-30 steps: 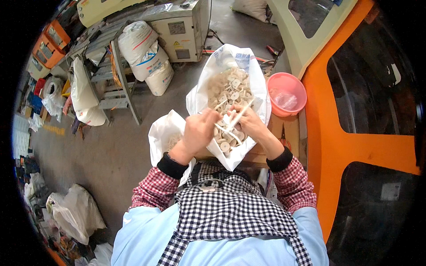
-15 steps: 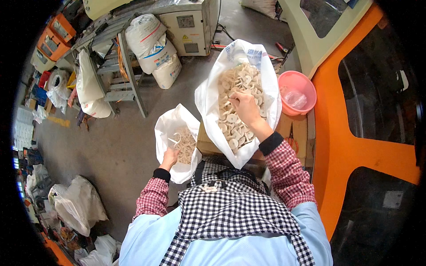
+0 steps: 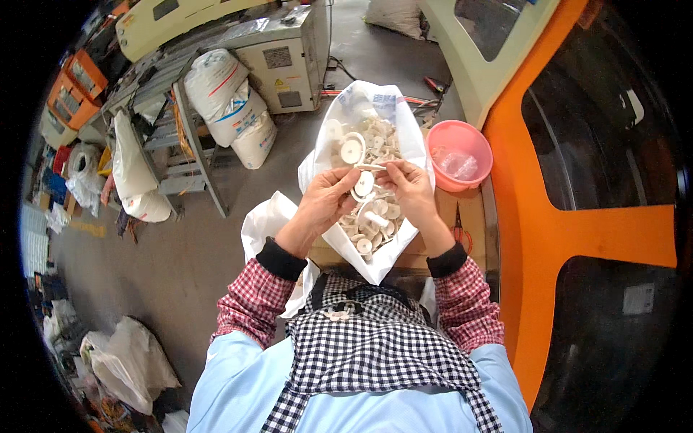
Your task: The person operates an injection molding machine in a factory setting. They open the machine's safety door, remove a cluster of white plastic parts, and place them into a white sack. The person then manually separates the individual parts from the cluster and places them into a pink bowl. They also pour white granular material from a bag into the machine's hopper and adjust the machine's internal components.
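Note:
Both hands meet above a large white woven sack [image 3: 413,133], its mouth wide open and filled with off-white moulded plastic discs [image 3: 365,245]. My right hand [image 3: 413,191] pinches a flat white plastic disc piece [image 3: 371,167], seen nearly edge-on. From the other side, the fingers of my left hand [image 3: 325,202] are closed at the near end of the same piece. More round white discs [image 3: 352,149] show close around the fingertips; whether they are joined to the held piece I cannot tell. A smaller white sack [image 3: 267,220] stands to the left, partly hidden by my left forearm.
A pink basin [image 3: 482,148] with clear plastic film inside stands to the right of the sack. Scissors with orange handles [image 3: 468,242] lie on cardboard [image 3: 415,254]. An orange machine frame [image 3: 534,238] rises at the right. Full sacks [image 3: 234,112] stack beside a metal step [image 3: 180,185].
My left hand has left the smaller sack, where it held a thin white strip, and joined my right hand. My right hand has lifted from the pile with a disc piece.

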Demonstrator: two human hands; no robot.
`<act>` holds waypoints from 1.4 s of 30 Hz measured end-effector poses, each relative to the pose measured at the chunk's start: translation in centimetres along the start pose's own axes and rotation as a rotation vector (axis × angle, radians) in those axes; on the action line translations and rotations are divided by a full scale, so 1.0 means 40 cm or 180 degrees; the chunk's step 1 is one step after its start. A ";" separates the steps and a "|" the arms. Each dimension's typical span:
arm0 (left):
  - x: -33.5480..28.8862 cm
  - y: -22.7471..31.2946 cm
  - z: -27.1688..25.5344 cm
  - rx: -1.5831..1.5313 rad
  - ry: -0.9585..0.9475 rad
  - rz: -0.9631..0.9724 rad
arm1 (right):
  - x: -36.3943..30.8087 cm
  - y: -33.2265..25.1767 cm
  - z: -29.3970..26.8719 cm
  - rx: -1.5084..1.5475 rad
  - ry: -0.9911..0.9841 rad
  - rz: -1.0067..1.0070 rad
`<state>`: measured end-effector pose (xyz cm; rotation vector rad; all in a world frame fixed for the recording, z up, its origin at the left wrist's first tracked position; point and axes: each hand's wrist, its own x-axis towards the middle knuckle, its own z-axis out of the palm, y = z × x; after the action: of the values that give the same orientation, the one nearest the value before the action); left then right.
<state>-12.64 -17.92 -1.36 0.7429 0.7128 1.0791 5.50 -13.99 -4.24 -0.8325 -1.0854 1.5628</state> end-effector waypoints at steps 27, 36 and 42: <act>-0.002 -0.056 0.002 0.2704 0.1371 0.2072 | 0.006 0.010 0.041 -0.4414 0.0720 -0.2008; -0.005 -0.038 0.001 0.2463 0.0923 0.1535 | -0.043 -0.061 0.023 -0.3656 -0.1105 -0.2151; 0.005 -0.049 -0.022 0.4658 0.0868 0.3079 | 0.045 0.023 -0.009 -0.1769 -0.1580 0.0782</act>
<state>-12.30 -18.13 -3.47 2.3899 1.4538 1.4227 5.04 -12.25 -5.22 -0.9947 -1.8928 1.7475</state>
